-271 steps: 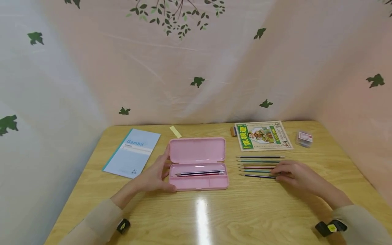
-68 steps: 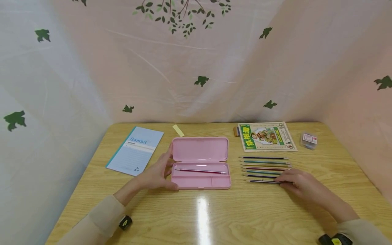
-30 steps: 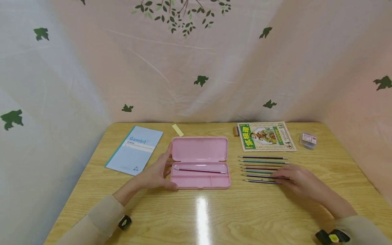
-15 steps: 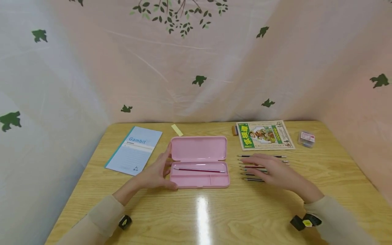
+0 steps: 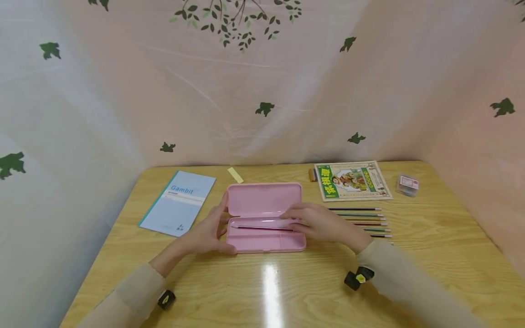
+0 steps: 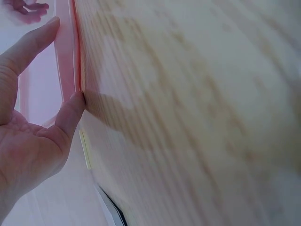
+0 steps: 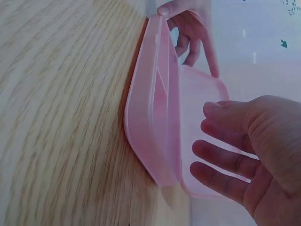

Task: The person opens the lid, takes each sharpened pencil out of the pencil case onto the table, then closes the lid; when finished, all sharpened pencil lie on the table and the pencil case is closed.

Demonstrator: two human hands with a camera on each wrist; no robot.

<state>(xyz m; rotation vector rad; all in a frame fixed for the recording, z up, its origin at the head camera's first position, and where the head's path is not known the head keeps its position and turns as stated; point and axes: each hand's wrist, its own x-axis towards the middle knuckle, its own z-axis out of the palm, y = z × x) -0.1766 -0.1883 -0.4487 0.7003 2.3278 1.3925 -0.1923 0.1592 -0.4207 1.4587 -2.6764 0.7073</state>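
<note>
A pink pencil case (image 5: 254, 243) lies with its lid raised. One dark red pencil (image 5: 262, 228) rests in its long back compartment. My left hand (image 5: 205, 233) is spread at the case's left end, thumb on the front corner and index finger along the lid's edge. Over the right end of the case is my right hand (image 5: 317, 223), its fingers by the pencil's eraser end and overlapping it in the head view. In the right wrist view the fingers (image 7: 221, 157) are loosely bent with nothing between them. Several pencils (image 5: 361, 209) lie in a row to the right, partly hidden by the right arm.
A blue Gambit notebook (image 5: 178, 202) lies at the left, and a yellow strip (image 5: 235, 175) behind the case. An illustrated booklet (image 5: 352, 181), a small brown-and-blue block (image 5: 313, 175) and a clear little box (image 5: 407, 185) sit at the back right.
The case holds fewer pencils than at first, and the row has gained one at its near side. My right hand has let go there and moved left to the case. The left hand stays.
</note>
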